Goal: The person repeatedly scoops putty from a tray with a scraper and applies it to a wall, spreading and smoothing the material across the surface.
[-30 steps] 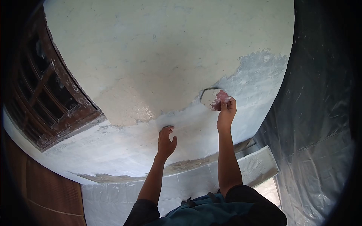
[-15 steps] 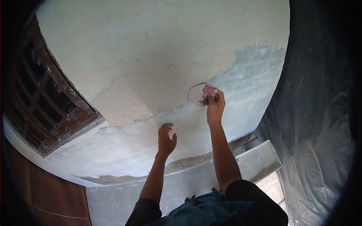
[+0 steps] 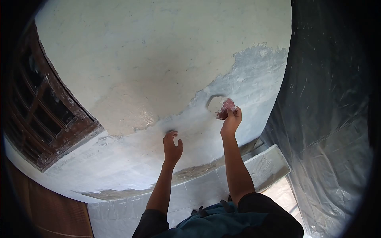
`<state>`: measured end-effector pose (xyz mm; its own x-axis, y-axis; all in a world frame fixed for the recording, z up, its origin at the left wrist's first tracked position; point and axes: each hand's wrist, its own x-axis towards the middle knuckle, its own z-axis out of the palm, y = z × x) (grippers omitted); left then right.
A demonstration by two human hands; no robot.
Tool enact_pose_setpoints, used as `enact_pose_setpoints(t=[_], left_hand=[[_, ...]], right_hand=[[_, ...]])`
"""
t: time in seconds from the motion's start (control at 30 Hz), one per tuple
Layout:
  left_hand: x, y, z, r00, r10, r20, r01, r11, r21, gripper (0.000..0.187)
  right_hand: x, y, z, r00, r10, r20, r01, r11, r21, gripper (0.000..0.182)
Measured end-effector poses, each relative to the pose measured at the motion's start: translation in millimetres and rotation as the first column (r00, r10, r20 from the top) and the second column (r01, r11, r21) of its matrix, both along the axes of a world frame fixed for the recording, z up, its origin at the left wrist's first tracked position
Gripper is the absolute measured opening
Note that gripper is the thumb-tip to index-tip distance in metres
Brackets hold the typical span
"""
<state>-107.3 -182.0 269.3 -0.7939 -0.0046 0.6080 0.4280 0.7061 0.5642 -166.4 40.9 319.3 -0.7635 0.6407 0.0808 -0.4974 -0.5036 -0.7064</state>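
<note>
right hand (image 3: 231,123): grip pinched on scraper's edge | scraper (image 3: 216,105): at wall (image 3: 119,59), over grey-white coat | left hand (image 3: 172,150): loosely open, fingertips near wall | low angle, even pressure best

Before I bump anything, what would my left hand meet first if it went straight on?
Most likely the wall: your left hand points towards it, and the fingertips may be touching it, though depth is unclear.
</note>
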Motion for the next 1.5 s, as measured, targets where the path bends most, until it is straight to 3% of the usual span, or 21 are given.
enact_pose_setpoints(t=[0.27,0.47,0.57,0.63,0.67,0.8,0.9,0.97,1.0,1.07,1.23,1.33,1.4,1.5], left_hand=[[-5.3,66.4,-16.6,0.985,-0.157,0.076,0.157,0.988,-0.004,0.038],[0.9,134.2,-74.7,0.913,-0.329,0.240,0.332,0.943,0.030,0.037],[12.5,170.9,-107.0,0.853,-0.417,0.313,0.437,0.900,0.009,0.037],[23.9,195.3,-119.9,0.809,-0.434,0.397,0.491,0.869,-0.050,0.036],[29.8,208.3,-126.5,0.777,-0.427,0.462,0.513,0.856,-0.071,0.036],[41.3,254.1,-166.3,0.644,-0.436,0.629,0.617,0.782,-0.090,0.036],[47.8,281.3,-193.7,0.567,-0.437,0.698,0.662,0.746,-0.071,0.035],[51.5,295.4,-208.2,0.530,-0.429,0.731,0.686,0.723,-0.074,0.035],[53.9,301.3,-215.2,0.506,-0.423,0.752,0.696,0.715,-0.066,0.035],[59.0,309.7,-228.7,0.466,-0.405,0.787,0.721,0.689,-0.072,0.035],[69.2,312.7,-266.3,0.397,-0.380,0.835,0.741,0.670,-0.047,0.035],[70.7,306.6,-284.8,0.374,-0.364,0.853,0.746,0.665,-0.043,0.035],[70.2,303.3,-290.7,0.381,-0.360,0.852,0.751,0.658,-0.058,0.034],[70.7,298.6,-294.5,0.386,-0.382,0.840,0.747,0.663,-0.042,0.035]], right_hand=[[28.9,41.5,-54.9,0.999,0.025,0.035,-0.028,0.997,0.074,0.013],[55.8,109.7,-133.8,0.954,-0.182,0.238,0.151,0.978,0.145,0.015],[77.0,143.3,-168.9,0.874,-0.292,0.388,0.254,0.956,0.148,0.013],[95.8,164.6,-184.5,0.822,-0.321,0.470,0.233,0.943,0.235,0.014],[108.1,176.0,-188.8,0.721,-0.370,0.587,0.175,0.916,0.362,0.014],[140.2,221.6,-234.5,0.604,-0.435,0.668,0.161,0.887,0.432,0.011],[159.2,260.2,-274.3,0.420,-0.491,0.763,0.051,0.853,0.520,0.010],[171.6,283.9,-317.5,0.353,-0.649,0.674,0.027,0.727,0.686,0.016],[176.9,293.9,-328.0,0.328,-0.643,0.692,0.017,0.737,0.676,0.016],[183.3,310.8,-341.7,0.232,-0.759,0.609,0.000,0.626,0.780,0.018],[186.4,335.9,-371.3,0.151,-0.734,0.662,-0.096,0.655,0.749,0.022],[182.2,346.6,-391.5,0.208,-0.728,0.653,-0.211,0.619,0.757,0.024],[175.4,355.1,-403.7,0.279,-0.776,0.566,-0.238,0.515,0.823,0.025],[165.6,365.6,-411.1,0.349,-0.740,0.576,-0.304,0.492,0.816,0.025]])
